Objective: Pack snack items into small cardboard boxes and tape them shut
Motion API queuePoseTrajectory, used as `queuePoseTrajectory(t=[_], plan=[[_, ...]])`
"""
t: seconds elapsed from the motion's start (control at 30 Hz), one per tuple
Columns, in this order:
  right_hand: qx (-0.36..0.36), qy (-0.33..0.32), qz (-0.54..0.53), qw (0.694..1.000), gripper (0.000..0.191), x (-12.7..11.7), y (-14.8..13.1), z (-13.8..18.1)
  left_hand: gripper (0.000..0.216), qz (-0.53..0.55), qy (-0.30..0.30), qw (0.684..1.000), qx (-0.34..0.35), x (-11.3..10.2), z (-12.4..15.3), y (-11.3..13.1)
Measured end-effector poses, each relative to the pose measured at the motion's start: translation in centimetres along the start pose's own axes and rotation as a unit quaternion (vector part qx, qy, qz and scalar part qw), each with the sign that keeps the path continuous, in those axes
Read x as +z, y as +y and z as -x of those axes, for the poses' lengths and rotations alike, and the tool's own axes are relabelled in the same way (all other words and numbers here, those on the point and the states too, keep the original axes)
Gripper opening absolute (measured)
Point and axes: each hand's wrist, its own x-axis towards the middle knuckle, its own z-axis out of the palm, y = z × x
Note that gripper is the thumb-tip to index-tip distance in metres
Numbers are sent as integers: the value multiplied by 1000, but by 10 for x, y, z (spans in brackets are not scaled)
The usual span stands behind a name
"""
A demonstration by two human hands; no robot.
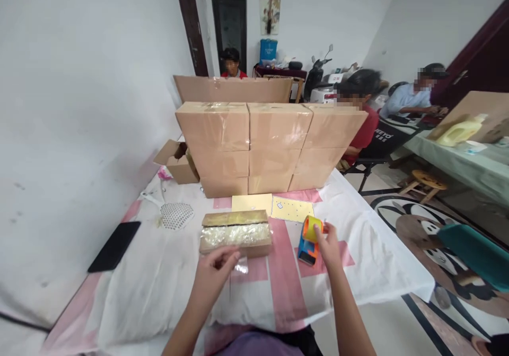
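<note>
A small cardboard box [254, 251] lies lengthwise on the table before me, with shiny clear tape along its top. At its near left side, my left hand [218, 266] is closed in a pinch, and a short piece of clear tape [242, 265] hangs from the fingertips. To the right of the box, my right hand [329, 239] grips a blue and orange tape dispenser [307, 252] with a yellowish roll in it. The thumb presses on the roll side; the other fingers are partly hidden behind it.
Stacked cardboard boxes [274, 149] form a wall behind. An open carton [181, 168], white mesh [177, 215] and black tablet-like slab [114, 246] are on the left. Yellow sheets [293, 208] lie before the stack. Several people work beyond; a bottle [461, 132] stands on another table.
</note>
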Motion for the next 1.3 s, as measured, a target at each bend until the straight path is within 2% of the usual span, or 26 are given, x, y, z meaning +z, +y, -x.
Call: queuePoseTrajectory(t=[0.07, 0.1, 0.13, 0.2, 0.23, 0.3, 0.33, 0.4, 0.47, 0.57, 0.67, 0.77, 0.83, 0.9, 1.0, 1.07, 1.17, 1.3], plan=[[-49, 105, 66, 991, 70, -6, -18, 3, 43, 12, 8, 1000, 2, -12, -3, 12], [-75, 116, 74, 988, 68, -6, -32, 7, 42, 17, 11, 1000, 3, -16, -4, 18], [-103, 94, 66, 988, 61, -3, -51, 12, 41, 20, 12, 1000, 5, -19, -5, 22], [-161, -26, 13, 986, 36, 11, -94, 28, 39, 19, 9, 1000, 12, -21, -7, 26], [-196, -108, -6, 975, 26, 21, -117, 38, 39, 16, 6, 1000, 15, -21, -8, 27], [-266, -269, -32, 925, 16, 43, -159, 57, 38, 11, -3, 1000, 21, -19, -9, 28], [-293, -327, -34, 898, 18, 54, -176, 65, 38, 13, -7, 1000, 23, -18, -9, 28], [-332, -392, -21, 858, 15, 72, -201, 78, 42, 20, -22, 999, 23, -16, -9, 28], [-355, -403, -6, 843, 2, 83, -214, 82, 58, 23, -24, 999, 16, -19, -8, 29], [-359, -365, -16, 859, 12, 85, -221, 76, 89, -3, 26, 1000, -10, -33, -9, 29], [-327, -347, -37, 878, 14, 82, -222, 69, 88, -28, 70, 997, -9, -51, -11, 25], [-260, -414, -34, 872, 14, 89, -218, 73, 80, -12, 45, 998, 39, -56, -11, 20], [-208, -465, -16, 860, 13, 100, -211, 81, 77, 7, 13, 997, 72, -52, -10, 17], [-142, -500, -14, 854, 21, 113, -204, 89, 74, 14, -7, 995, 98, -46, -8, 15], [-20, -551, -71, 831, 34, 127, -195, 94, 68, 3, -21, 992, 128, -40, -6, 13], [28, -574, -121, 809, 37, 132, -193, 93, 64, -9, -29, 990, 137, -38, -6, 12], [30, -558, -182, 809, 35, 135, -195, 88, 61, -24, -24, 990, 133, -36, -8, 10], [-25, -522, -200, 829, 30, 137, -197, 87, 67, -27, -5, 996, 88, -32, -13, 10]])
